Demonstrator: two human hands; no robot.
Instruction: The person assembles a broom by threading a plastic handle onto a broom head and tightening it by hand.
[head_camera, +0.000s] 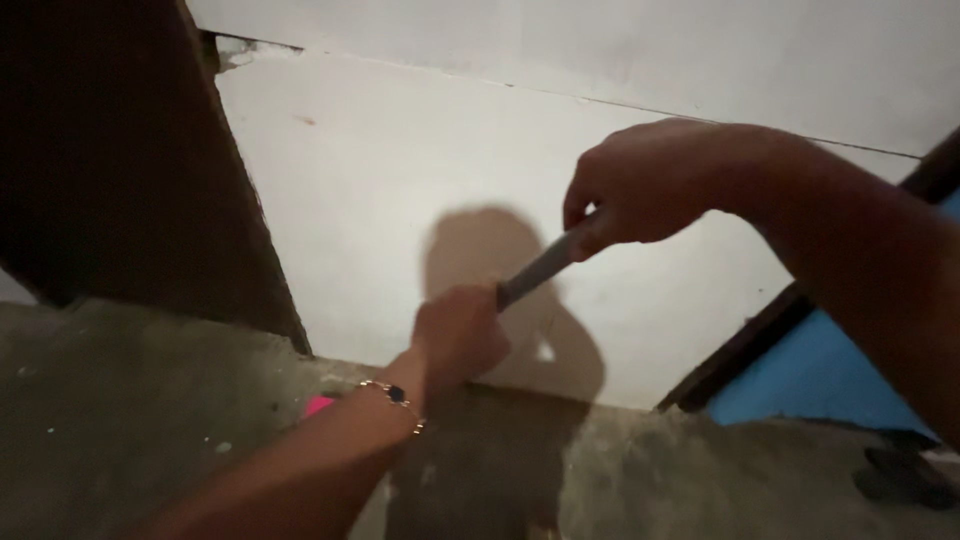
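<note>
1. Left hand (458, 335): closed in a fist around the lower end of a grey bar (537, 270), knuckles turned toward the wall; thin beaded bracelet (395, 393) around the wrist just behind it.
2. Right hand (640, 185): fingers curled shut over the upper end of the same bar, up and to the right of the left hand, forearm running off toward the right edge.
3. Grey bar: narrow, flat-looking, slanting between the two hands, low end in the left fist, high end in the right; only the short middle stretch visible, kind of tool not clear from the blur.
4. Pale wall panel (370, 170): directly behind both hands, carrying their dark shadow (500, 270) just beyond the bar.
5. Dark brown board (120, 160): well to the left of the left hand, leaning along the panel's edge.
6. Concrete floor (130, 410): beneath both forearms, rough and grey.
7. Small pink thing (318, 405): on the floor just left of the left wrist, mostly hidden.
8. Blue surface (815, 375): below the right forearm, bordered by a dark strip.
</note>
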